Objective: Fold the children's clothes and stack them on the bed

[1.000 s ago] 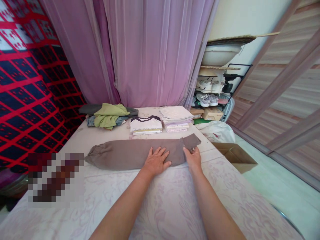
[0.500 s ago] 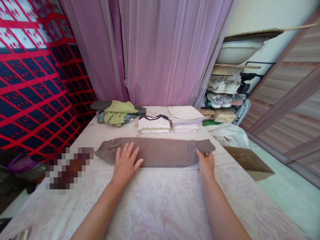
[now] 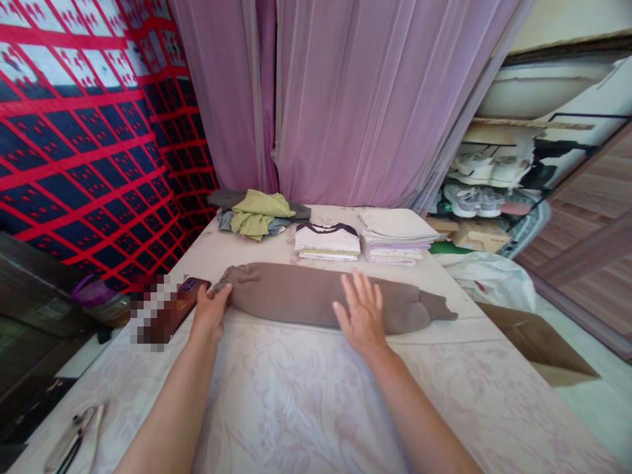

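A long strip of folded brown pants (image 3: 296,293) lies crosswise on the bed, its gathered end at the left and its narrow cuff at the right. At the gathered end my left hand (image 3: 211,311) has its fingers closed on the edge of the cloth. My right hand (image 3: 361,313) rests flat on the pants, right of their middle, with the fingers spread. Just beyond the pants sits a stack of folded shirts (image 3: 327,242), the top one white with a dark collar. To its right is a taller stack of folded pale cloths (image 3: 395,234).
A loose heap of green and grey clothes (image 3: 261,214) lies at the back left. Near my left hand is a phone (image 3: 185,299), partly blurred out. An open cardboard box (image 3: 538,336) stands on the floor at right, below a shoe rack (image 3: 494,178). Purple curtains (image 3: 345,99) hang behind.
My left hand has gone from lying flat on the pants to gripping their left end. My right hand has let go of the cuff and moved left onto the cloth. The view has turned left.
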The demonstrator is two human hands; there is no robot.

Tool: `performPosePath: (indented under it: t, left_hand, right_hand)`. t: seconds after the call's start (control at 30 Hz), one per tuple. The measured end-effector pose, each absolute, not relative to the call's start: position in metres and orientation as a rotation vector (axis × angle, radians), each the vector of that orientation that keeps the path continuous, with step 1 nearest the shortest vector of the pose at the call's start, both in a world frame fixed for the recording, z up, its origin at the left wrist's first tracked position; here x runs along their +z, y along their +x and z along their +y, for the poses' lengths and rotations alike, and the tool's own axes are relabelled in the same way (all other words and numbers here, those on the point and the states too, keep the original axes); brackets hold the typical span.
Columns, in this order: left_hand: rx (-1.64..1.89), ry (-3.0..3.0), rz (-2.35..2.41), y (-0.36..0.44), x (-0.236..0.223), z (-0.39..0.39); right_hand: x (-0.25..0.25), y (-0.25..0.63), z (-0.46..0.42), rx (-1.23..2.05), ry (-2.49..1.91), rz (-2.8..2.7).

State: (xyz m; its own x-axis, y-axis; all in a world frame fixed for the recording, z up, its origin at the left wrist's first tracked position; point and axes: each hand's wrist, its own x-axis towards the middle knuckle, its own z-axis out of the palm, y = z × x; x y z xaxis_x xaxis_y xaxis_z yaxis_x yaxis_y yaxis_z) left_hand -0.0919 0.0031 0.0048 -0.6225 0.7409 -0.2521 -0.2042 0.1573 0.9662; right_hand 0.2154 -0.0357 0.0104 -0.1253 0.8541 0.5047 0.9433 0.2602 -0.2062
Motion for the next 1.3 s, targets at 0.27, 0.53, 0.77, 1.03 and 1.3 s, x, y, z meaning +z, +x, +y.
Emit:
performPosePath:
  t: [0.27,0.53,0.77,1.03,1.3]
  left_hand:
    - [1.370,0.366,1.339,-0.109,0.025,-0.005]
    - [1.440,0.453,1.286,-0.087,0.033,0.004]
    - [1.502,0.497,1.355,-0.070,0.027,0.007]
    - [1.592,0.729,1.315,-0.054,0.034,0.011]
    - [1.707,0.920,1.294,-0.030,0.057,0.028]
  right_hand:
    - [-0.003,0.153,-0.015,0.304,-1.544,-2.558]
    - [-0.002,0.154,-0.014,0.390,-1.581,-2.582]
    - [-0.002,0.154,-0.014,0.400,-1.548,-2.554]
    - [0.003,0.161,-0.007,0.594,-1.542,-2.412]
    - [0.014,0.160,-0.009,0.490,-1.382,-2.464]
